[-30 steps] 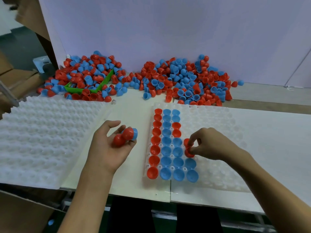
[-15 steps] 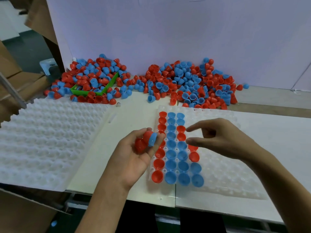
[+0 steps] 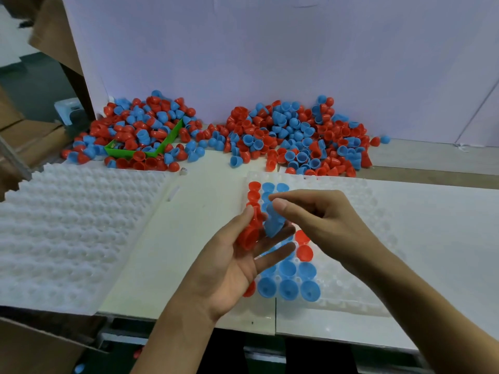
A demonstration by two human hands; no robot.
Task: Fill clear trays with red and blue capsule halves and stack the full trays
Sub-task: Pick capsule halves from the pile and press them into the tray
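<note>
While the left hand (image 3: 232, 268) cups red halves (image 3: 249, 233), right hand (image 3: 321, 220) pinches a blue half (image 3: 272, 225).

you're at a small factory packing station: loose heaps of red and blue capsule halves (image 3: 294, 136) lie along the white backboard (image 3: 270, 49). moulded clear trays (image 3: 67, 233) cover the table (image 3: 194, 225), with cardboard cartons (image 3: 27, 136) at your left.

A pale surface (image 3: 189, 238) meets a lilac back wall (image 3: 270, 49). Brown cardboard boxes (image 3: 16, 130) stand at far left, beside a white socket block (image 3: 70, 109).
</note>
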